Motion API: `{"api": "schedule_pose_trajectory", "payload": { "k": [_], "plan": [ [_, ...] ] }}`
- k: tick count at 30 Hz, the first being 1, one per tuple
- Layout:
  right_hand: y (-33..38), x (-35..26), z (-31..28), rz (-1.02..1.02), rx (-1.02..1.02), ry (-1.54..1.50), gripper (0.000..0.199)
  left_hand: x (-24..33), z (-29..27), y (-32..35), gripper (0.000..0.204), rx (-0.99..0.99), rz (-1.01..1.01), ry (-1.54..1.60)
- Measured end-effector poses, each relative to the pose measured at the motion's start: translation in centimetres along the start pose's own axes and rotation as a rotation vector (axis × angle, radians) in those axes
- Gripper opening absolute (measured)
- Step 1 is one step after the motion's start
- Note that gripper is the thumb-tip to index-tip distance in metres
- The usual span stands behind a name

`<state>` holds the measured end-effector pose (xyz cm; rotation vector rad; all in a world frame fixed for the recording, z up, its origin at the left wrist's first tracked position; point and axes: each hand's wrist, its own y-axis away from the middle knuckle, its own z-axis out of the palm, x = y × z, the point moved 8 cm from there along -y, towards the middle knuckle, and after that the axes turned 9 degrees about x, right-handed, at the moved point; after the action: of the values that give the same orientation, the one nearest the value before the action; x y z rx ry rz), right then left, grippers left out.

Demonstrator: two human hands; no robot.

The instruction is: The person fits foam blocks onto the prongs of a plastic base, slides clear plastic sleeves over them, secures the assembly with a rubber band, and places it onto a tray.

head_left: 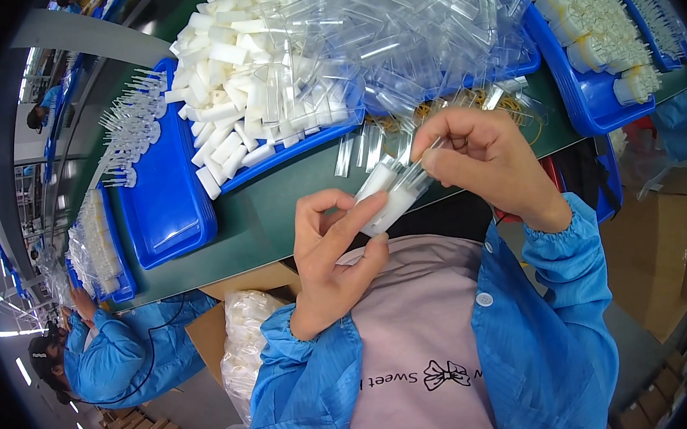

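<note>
My left hand (334, 251) is closed around a small bundle of white blocks (385, 203), held tilted in front of my body. Clear plastic sleeves (414, 183) stick out at the bundle's upper right end. My right hand (488, 159) pinches at the free end of a clear sleeve there, thumb against forefinger. How far the sleeve goes over the white block is hard to make out. Just beyond my hands, loose clear sleeves (372, 146) lie on the green table (277, 195) beside yellow rubber bands (525, 111).
Loose white blocks (224, 87) and clear sleeves (425, 22) heap over blue trays ahead. At left, a blue tray (161, 205) carries rows of thin white-tipped pieces; at right, another blue tray (593, 110) holds banded bundles. Cardboard boxes (661, 246) stand low right. A co-worker in blue (140, 351) works at left.
</note>
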<state>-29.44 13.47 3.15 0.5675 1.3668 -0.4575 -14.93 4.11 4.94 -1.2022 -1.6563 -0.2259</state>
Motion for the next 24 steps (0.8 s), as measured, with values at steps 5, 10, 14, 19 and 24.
{"api": "schedule_pose_trajectory", "payload": {
  "k": [5,10,14,19,24],
  "plan": [
    [0.2,-1.0,-0.2,-0.222,0.037,0.231,0.012,-0.3,0.2,0.2,0.046,-0.018,-0.011,0.001],
    [0.1,0.3,0.2,0.004,-0.018,0.002,0.012,0.0,-0.2,0.4,0.046,0.011,-0.007,-0.016],
    [0.3,-0.3,0.2,-0.155,-0.015,0.172,0.013,-0.1,0.0,0.4,0.046,-0.008,0.003,-0.018],
    [0.4,-0.7,0.1,-0.096,0.001,0.122,0.013,-1.3,-0.4,1.0,0.060,0.159,-0.143,0.215],
    [0.4,-1.1,0.2,-0.090,0.026,0.085,0.012,-5.2,0.6,2.1,0.058,0.192,-0.526,0.903]
  ]
}}
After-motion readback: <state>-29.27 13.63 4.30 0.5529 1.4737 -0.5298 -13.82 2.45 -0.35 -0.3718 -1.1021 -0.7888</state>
